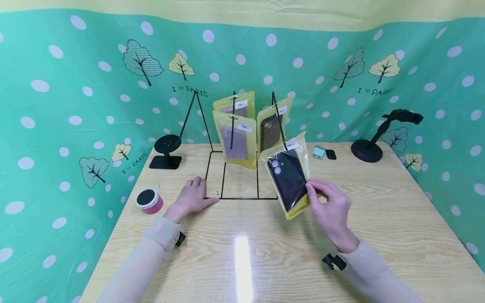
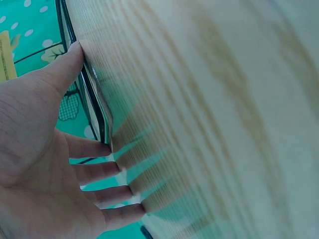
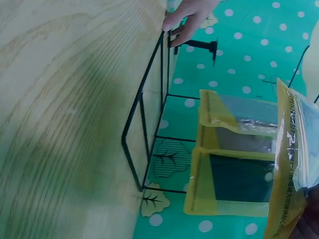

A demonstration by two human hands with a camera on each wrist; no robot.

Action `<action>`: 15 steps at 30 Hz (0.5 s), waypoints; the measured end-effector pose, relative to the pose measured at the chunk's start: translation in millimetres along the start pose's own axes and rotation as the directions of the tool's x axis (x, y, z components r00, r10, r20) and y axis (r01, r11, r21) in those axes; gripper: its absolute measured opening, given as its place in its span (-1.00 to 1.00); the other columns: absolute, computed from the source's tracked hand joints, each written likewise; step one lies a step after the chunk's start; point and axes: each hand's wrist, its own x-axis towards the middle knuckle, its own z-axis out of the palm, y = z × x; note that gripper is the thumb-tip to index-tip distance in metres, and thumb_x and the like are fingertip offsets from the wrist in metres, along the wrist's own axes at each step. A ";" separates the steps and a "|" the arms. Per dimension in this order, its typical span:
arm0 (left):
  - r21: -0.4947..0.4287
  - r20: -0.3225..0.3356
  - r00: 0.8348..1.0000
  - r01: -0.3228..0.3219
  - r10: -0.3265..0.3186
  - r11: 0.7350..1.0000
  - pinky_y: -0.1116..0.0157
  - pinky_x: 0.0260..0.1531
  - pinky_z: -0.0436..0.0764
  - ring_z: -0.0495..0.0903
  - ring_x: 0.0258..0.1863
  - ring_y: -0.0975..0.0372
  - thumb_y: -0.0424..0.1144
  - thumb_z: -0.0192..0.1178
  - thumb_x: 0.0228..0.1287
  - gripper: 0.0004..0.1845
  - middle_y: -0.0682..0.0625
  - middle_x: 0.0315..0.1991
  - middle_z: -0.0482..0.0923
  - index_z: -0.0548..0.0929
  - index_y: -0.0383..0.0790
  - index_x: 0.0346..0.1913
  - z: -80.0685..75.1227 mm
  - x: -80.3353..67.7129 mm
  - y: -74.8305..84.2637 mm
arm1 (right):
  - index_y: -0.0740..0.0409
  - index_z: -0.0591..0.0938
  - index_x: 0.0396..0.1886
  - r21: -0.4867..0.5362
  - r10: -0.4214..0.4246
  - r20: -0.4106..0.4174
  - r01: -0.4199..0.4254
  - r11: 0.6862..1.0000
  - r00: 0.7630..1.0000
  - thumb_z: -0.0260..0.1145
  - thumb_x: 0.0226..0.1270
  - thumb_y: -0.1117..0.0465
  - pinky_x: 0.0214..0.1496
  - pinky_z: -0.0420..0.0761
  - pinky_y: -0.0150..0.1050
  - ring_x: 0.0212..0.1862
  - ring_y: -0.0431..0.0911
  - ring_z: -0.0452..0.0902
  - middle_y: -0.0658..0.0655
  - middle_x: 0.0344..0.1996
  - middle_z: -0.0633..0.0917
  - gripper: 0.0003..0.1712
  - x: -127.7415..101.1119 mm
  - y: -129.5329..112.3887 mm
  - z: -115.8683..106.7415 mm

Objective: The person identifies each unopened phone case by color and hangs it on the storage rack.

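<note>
My right hand point(image 1: 333, 210) pinches the lower right edge of a clear-fronted yellow pouch point(image 1: 286, 179) with a dark phone case inside. The pouch tilts, its top right at the front end of the right hook on a black wire rack point(image 1: 238, 198). My left hand point(image 1: 192, 195) rests at the front left corner of the rack's base, thumb and fingers spread. On the middle hook hang two pouches, the front one holding a lilac phone case point(image 1: 235, 143). Behind the held pouch, another dark phone case point(image 1: 271, 130) hangs in its pouch. The left hook carries nothing.
Left of the rack stand a black round-topped stand point(image 1: 167, 145) and a pink jar point(image 1: 150, 201) with a dark lid. Toward the back right are a small light-blue box point(image 1: 318, 152), a small black object point(image 1: 331, 154) and a black angled stand point(image 1: 367, 150). A polka-dot cloth hangs behind.
</note>
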 end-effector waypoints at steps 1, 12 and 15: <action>0.001 -0.001 1.000 0.000 0.000 1.000 -0.15 0.00 0.38 0.29 0.08 -0.25 0.30 0.19 0.16 -0.06 -0.42 0.21 0.24 0.35 -0.56 0.20 -0.1 0.0 0.0 | 0.32 0.75 -0.32 0.007 0.003 -0.007 -0.003 1.000 1.000 0.44 0.02 0.51 -0.23 0.53 -0.50 -0.32 -0.06 0.64 0.14 -0.30 0.72 -0.82 0.7 1.2 2.6; -0.001 0.006 1.000 0.005 -0.005 1.000 -0.15 0.02 0.36 0.27 0.11 -0.27 0.30 0.19 0.16 -0.05 -0.44 0.23 0.22 0.33 -0.56 0.22 0.2 0.6 -0.8 | 0.33 0.74 -0.31 0.067 0.106 -0.049 -0.102 0.992 0.993 0.44 0.10 0.42 -0.25 0.55 -0.47 -0.30 -0.09 0.64 0.15 -0.24 0.71 -0.87 7.4 21.9 29.1; 0.001 0.008 1.000 0.005 -0.005 1.000 -0.15 0.02 0.36 0.27 0.11 -0.27 0.30 0.18 0.16 -0.04 -0.44 0.24 0.21 0.32 -0.56 0.23 0.1 0.5 -0.5 | 0.31 0.74 -0.29 0.061 0.115 -0.043 -0.113 0.992 0.992 0.43 0.13 0.38 -0.23 0.56 -0.43 -0.30 -0.10 0.64 0.11 -0.27 0.71 -0.87 10.0 26.0 35.6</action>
